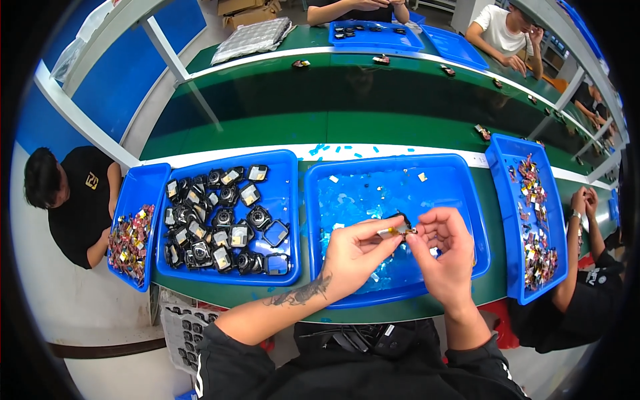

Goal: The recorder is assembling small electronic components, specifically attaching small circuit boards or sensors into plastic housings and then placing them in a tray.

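Note:
Above the middle blue tray (477,220), my left hand (360,252) pinches a small electronic part (395,229) between thumb and fingers. The part has a black edge, a silvery flat piece and a bit of yellow. My right hand (445,257) comes in from the other side, its thumb and fingertips closed at the part's right end. Just what those fingertips grip is partly hidden. Beneath both hands, the tray holds scattered small blue film pieces (360,193) and white scraps.
Left of me, a blue tray (288,200) holds several black camera-like units (223,218). Beyond it, a narrow tray (160,180) contains small wired boards. Another tray (500,173) of wired parts stands right. A green conveyor (267,100) carries spaced-out parts. Other people sit around the line.

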Demonstrator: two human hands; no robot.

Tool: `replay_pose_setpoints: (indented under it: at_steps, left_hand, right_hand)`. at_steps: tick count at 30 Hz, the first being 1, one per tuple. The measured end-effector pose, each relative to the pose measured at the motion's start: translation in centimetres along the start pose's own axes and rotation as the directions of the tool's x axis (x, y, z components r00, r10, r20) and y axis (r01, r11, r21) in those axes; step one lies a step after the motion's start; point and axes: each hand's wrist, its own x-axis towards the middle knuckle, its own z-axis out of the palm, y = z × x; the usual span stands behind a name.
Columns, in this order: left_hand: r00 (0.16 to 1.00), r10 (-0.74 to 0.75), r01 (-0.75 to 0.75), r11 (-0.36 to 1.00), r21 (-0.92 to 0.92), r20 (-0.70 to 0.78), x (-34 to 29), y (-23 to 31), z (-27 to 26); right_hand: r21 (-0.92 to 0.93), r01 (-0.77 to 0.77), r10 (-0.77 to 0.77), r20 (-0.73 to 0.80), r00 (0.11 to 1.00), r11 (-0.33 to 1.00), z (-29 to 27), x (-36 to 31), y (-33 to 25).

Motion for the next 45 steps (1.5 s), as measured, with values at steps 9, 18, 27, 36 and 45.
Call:
replay_pose_setpoints:
  at_steps: [9, 18, 27, 36, 45]
  left_hand:
    - [0.984, 0.176, -0.179, 0.97, 0.164, 0.034, 0.1, 0.1, -0.4]
    - [0.997, 0.062, -0.06, 0.997, 0.045, -0.042, 0.3, 0.4, -0.2]
    - [0.989, 0.144, -0.148, 0.948, 0.282, 0.034, 0.4, 3.8, -1.3]
    - [0.981, 0.181, 0.087, -0.13, 0.988, -0.062, -5.1, 5.6, -11.6]
    - [0.978, 0.118, 0.178, -0.026, 0.984, -0.174, -5.2, 5.0, -11.9]
  right_hand:
    - [-0.102, 0.04, -0.036, 0.04, 0.999, 0.994, -0.4, 0.9, 0.1]
    - [-0.214, 0.117, -0.12, 0.0, 0.993, 0.97, 0.8, 0.9, 0.5]
    - [-0.153, 0.015, -0.002, 0.087, 0.996, 0.988, 0.5, 2.8, -0.4]
    - [-0.435, -0.244, 0.244, -0.058, 0.968, 0.866, -4.8, 25.3, 11.1]
    - [-0.65, -0.149, 0.16, -0.044, 0.986, 0.745, -5.0, 26.2, 13.0]
